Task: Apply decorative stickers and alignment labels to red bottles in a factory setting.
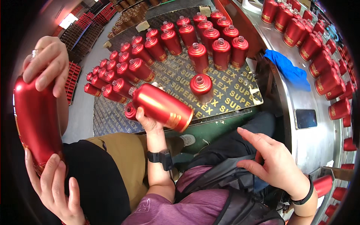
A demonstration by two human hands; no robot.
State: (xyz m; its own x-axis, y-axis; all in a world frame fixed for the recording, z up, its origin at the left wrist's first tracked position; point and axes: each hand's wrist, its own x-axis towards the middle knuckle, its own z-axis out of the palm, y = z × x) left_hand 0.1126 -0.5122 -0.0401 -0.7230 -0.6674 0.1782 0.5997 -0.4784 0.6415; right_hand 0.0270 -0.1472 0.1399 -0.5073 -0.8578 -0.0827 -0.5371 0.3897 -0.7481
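My left hand (151,123) is closed round a shiny red bottle (163,106) with gold print near its base. The bottle is tilted, its clear glass neck to the upper left and its base to the lower right. Another red bottle (130,111) is partly hidden behind my left hand. Just beyond the held one, a single red bottle (201,85) stands upright on the patterned board (225,88). Over my lap my right hand (275,161) hovers with fingers stretched out and nothing in it.
At the left, a co-worker's two hands (50,62) hold another red bottle (39,116). Several red bottles (153,48) crowd the board's far side. A metal counter (296,93) at the right bears a blue cloth (287,66), a phone (305,118) and more red bottles (294,32).
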